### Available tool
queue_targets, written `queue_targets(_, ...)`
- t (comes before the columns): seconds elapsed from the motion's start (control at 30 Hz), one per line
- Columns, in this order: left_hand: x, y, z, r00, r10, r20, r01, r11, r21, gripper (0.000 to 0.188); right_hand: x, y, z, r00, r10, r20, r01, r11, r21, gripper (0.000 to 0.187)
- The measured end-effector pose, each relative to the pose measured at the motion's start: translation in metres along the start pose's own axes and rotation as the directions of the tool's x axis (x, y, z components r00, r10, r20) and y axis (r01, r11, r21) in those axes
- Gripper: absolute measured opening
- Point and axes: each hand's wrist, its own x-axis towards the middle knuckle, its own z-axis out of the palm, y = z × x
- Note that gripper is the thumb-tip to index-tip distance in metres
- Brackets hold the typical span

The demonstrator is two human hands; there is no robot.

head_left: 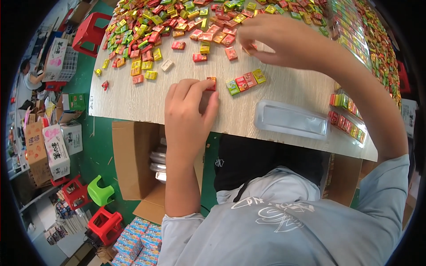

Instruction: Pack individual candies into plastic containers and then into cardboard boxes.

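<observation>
My left hand [188,105] rests at the table's near edge, its index finger and thumb closed on a small red box [211,83]. Just right of it, a short row of small boxes [246,81] in green, red and yellow lies side by side. My right hand [282,42] reaches over the near edge of the pile with thumb and fingers curled together. A bit of red shows between them, but I cannot make out what they hold. Closer to me lies a clear plastic tray [290,120] with nothing visible in it.
A large pile of small coloured boxes [177,22] covers the table's far side. Filled clear trays [346,119] stand at the right, with more trays [350,33] behind. An open carton [133,159] with clear trays sits below the table; red stools [91,33] stand to the left.
</observation>
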Motion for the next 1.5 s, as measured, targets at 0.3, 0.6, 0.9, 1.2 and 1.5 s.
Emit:
queue_targets(0.3,-0.018,0.013,-0.001,0.999,-0.027,0.023,0.029,0.997,-0.078,0.023,0.006,-0.011,0.015,0.989,-0.07,-0.127,0.048,0.985,-0.165,0.018)
queue_targets(0.6,-0.019,0.015,0.002,1.0,0.008,0.015,-0.008,0.999,-0.043,0.026,0.012,-0.011,0.025,0.978,-0.159,-0.134,0.141,0.98,-0.14,0.023)
queue_targets(0.9,-0.013,0.022,0.005,0.989,-0.144,0.034,0.148,0.967,-0.206,0.046,0.016,-0.015,0.032,0.97,-0.18,-0.164,0.169,0.982,-0.079,0.016)
queue_targets(1.2,0.003,0.018,0.003,0.991,0.105,0.077,-0.106,0.994,0.003,0.043,-0.044,-0.005,-0.003,0.996,-0.034,0.077,0.04,0.996,-0.079,0.011)
queue_targets(1.5,0.01,0.023,0.008,0.985,0.029,0.173,-0.013,0.996,-0.09,0.041,-0.048,-0.021,0.0,0.998,-0.058,0.006,0.058,0.998,-0.036,0.027)
